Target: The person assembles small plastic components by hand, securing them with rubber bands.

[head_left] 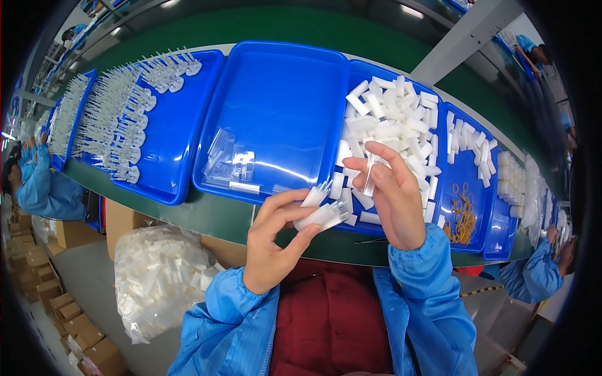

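My left hand (266,244) is closed around several white plastic pieces (323,216) with thin clear tips sticking out at their right ends. To its right, my right hand (404,207) pinches a small clear plastic piece (371,175) between thumb and fingers; its exact kind is hard to tell. Behind the right hand lies a heap of white blocks (395,116) in a blue tray (357,69). Beyond my left hand, a blue tray (282,100) holds several flat clear plastic pieces (227,164) in its near left corner.
At the left, a blue tray (166,163) carries rows of clear parts with upright thin stems (119,113). Yellow rubber bands (463,219) and more white blocks lie in a right-hand tray (448,188). A bag of white pieces (160,276) stands below the table. Co-workers sit on both sides.
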Demonstrator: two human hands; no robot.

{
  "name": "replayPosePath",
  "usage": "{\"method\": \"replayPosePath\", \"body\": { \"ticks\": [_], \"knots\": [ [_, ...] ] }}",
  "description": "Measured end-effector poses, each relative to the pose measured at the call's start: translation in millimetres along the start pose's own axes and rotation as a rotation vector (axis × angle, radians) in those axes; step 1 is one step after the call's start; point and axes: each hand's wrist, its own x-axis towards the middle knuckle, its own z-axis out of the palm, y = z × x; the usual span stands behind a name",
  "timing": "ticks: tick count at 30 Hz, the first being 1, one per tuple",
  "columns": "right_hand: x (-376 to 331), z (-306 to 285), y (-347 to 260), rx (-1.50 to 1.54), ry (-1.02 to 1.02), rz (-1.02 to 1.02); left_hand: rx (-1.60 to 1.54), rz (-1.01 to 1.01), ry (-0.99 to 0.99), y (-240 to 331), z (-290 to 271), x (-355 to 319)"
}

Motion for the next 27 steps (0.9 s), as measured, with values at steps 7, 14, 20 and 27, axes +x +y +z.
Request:
{"method": "replayPosePath", "body": {
  "ticks": [7,14,20,27],
  "knots": [
    [-1.4,-3.1,-15.1,0.003,0.033,0.048,-0.01,-0.017,-0.022,3.2,4.0,0.9],
    [-15.9,10.6,1.4,0.007,-0.039,-0.229,-0.036,-0.045,-0.054,1.8,13.7,2.4],
    [-17.4,-2.5,12.4,-0.046,-0.034,-0.197,-0.022,-0.039,-0.05,1.9,16.9,0.2],
    [-18.6,-12.1,4.2,-0.075,-0.018,-0.175,0.031,-0.012,-0.04,-1.2,16.0,0.8]
  ]
}}
